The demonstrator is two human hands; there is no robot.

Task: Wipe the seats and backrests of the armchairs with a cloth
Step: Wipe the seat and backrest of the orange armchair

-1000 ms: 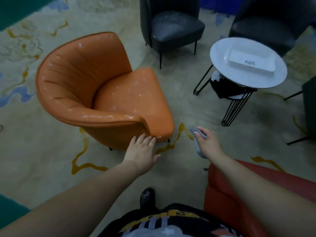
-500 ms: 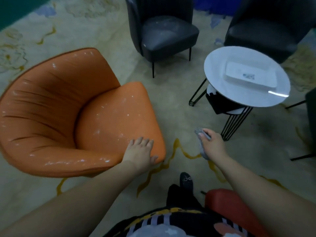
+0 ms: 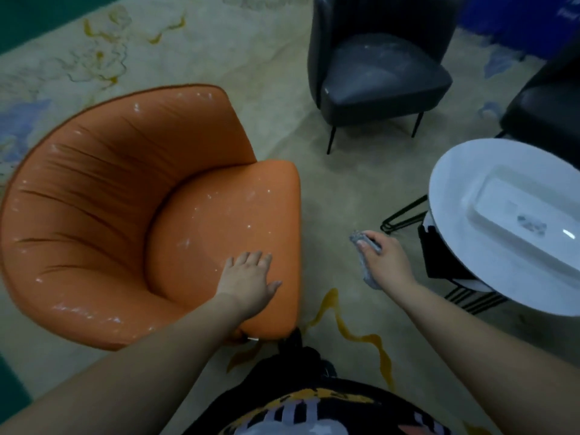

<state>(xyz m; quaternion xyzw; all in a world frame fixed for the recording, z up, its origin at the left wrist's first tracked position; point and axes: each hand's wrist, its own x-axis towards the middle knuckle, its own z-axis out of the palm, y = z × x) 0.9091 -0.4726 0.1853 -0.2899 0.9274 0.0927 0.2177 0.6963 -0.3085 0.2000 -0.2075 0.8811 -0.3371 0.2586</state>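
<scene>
Sliding left hand (image 3: 248, 277) onto orange armchair (image 3: 125, 196) seat.

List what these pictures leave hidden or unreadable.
- Head view: the print on the white box is too blurred to read.
- The orange armchair: legs hidden under its body.
- The cloth: partly covered by the right hand.
- The second dark chair: cut off by the right edge.

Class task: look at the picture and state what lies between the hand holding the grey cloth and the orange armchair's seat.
Head view: only bare patterned carpet separates the right hand, gripping the cloth, from the orange armchair.
</scene>
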